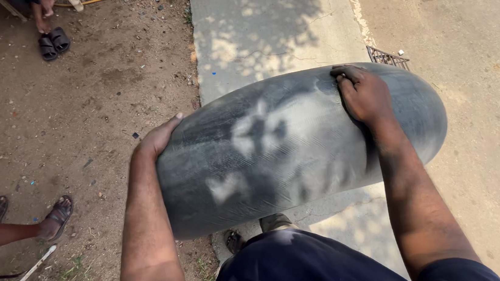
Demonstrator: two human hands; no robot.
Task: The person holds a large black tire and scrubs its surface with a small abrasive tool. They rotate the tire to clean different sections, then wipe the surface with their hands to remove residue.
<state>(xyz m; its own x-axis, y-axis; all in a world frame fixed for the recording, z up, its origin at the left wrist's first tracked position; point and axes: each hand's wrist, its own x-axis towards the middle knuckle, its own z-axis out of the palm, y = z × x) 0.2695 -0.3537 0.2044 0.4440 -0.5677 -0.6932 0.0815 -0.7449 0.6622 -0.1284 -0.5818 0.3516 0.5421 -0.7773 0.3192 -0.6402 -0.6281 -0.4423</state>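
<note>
Both my hands on a big inflated black inner tube, held in front of my body.

My left hand [160, 137] grips the inner tube [299, 145] at its left end, fingers probably curled behind it, out of sight. My right hand [363, 94] lies flat on top, fingertips pressed into the rubber. Beyond my right hand sits a metal grate [386, 57]; left of my left arm, someone's sandalled feet [55, 215] on dirt.

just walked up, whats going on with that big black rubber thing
A person holds a large inflated black rubber inner tube in front of their body. The left hand grips its left end and the right hand presses flat on its top. The tube is dusty with pale patches. Other people's sandalled feet rest on the dirt nearby, beside a concrete strip.
</note>
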